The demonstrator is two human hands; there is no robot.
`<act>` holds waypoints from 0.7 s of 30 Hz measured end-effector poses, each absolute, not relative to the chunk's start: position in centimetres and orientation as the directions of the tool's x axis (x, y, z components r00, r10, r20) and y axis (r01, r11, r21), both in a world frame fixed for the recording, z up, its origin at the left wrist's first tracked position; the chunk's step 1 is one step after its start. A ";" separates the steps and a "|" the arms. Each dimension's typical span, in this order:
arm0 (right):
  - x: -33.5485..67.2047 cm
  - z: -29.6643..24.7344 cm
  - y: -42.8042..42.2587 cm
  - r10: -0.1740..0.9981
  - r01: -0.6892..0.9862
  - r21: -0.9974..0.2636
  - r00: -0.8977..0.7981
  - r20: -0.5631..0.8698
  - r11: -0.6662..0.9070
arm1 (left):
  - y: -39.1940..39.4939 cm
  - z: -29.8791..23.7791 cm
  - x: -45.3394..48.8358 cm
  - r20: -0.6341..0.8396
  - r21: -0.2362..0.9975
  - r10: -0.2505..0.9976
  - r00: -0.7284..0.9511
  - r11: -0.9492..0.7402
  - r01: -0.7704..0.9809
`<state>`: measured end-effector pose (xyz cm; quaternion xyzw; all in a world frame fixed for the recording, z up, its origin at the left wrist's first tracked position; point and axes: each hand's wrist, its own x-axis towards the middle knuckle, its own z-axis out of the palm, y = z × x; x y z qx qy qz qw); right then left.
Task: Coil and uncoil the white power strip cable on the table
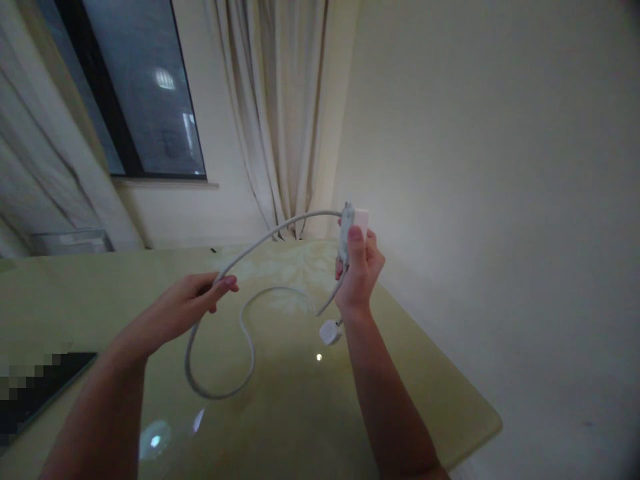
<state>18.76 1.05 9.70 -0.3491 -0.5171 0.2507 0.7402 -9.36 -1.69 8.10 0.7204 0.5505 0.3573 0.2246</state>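
My right hand [359,270] is raised above the table and closed around a white power strip [350,227], held upright. Its white cable [280,230] arches left from the strip's top to my left hand [193,303], whose fingers are pinched round the cable. From there the cable [220,393] loops down over the table and curls back to a white plug [330,331], which hangs by my right wrist just above the tabletop.
A glossy yellow-green table [440,387] lies below, its right corner near the cream wall. A dark flat object [47,387] sits at the left edge. Behind are a dark window [145,93] and pale curtains [280,113].
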 end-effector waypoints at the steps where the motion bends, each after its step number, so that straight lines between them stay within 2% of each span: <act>1: 18.9 9.7 1.3 0.693 0.000 -0.761 0.415 0.590 0.648 | -1.6 7.8 -9.0 0.264 0.753 0.954 0.144 -0.297 0.588; 3: 19.1 9.6 1.8 0.657 0.002 -0.755 0.492 0.572 0.656 | -1.6 7.5 -7.7 0.306 0.840 0.948 0.085 -0.311 0.444; 6: 19.0 9.7 2.1 0.744 -0.058 -0.804 0.422 0.517 0.592 | -1.7 7.3 -5.2 0.361 0.919 0.932 -0.021 -0.352 0.178; 8: 18.8 9.9 2.0 0.802 -0.126 -0.826 0.356 0.479 0.549 | -1.6 7.1 -3.9 0.365 0.926 0.931 -0.014 -0.361 0.107; 12: 18.8 10.4 1.3 0.857 -0.184 -0.846 0.239 0.456 0.501 | -1.3 6.7 -3.5 0.359 0.914 0.933 0.031 -0.358 0.191; 18: 19.2 10.6 0.9 0.887 -0.252 -0.851 0.114 0.447 0.461 | -2.0 7.5 -5.5 0.352 0.884 0.936 0.001 -0.333 0.327; 21: 19.1 10.6 1.0 0.888 -0.294 -0.840 0.098 0.448 0.456 | -2.5 8.3 -6.0 0.382 0.851 0.924 0.018 -0.360 0.382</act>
